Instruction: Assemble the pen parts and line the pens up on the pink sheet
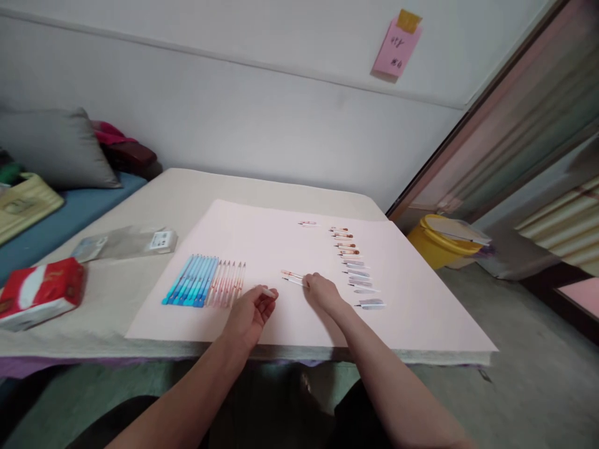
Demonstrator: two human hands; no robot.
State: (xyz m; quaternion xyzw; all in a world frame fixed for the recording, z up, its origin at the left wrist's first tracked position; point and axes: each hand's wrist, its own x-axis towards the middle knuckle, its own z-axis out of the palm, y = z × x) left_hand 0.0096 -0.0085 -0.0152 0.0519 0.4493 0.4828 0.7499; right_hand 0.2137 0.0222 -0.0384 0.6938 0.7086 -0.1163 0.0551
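My left hand (250, 312) is closed in a pinch on a small whitish piece (268, 292), perhaps a pen cap. To its right, the closed fingers of my right hand (322, 291) are at the near ends of a slim orange-and-white pen (292, 274) and a thin white refill (292, 282) with a dark tip. Both point left over the pale pink sheet (276, 234). Left of my hands lie a row of blue pens (191, 280) and several clear pens with reddish patterns (226, 284). My fingers hide the ends of what they hold.
A column of pen parts (356, 274) runs down the right, with another pen piece (309, 223) farther back. A clear plastic package (126, 243) and a red tissue pack (42, 290) lie on the left. A yellow bucket (433, 243) stands beyond the table's right edge.
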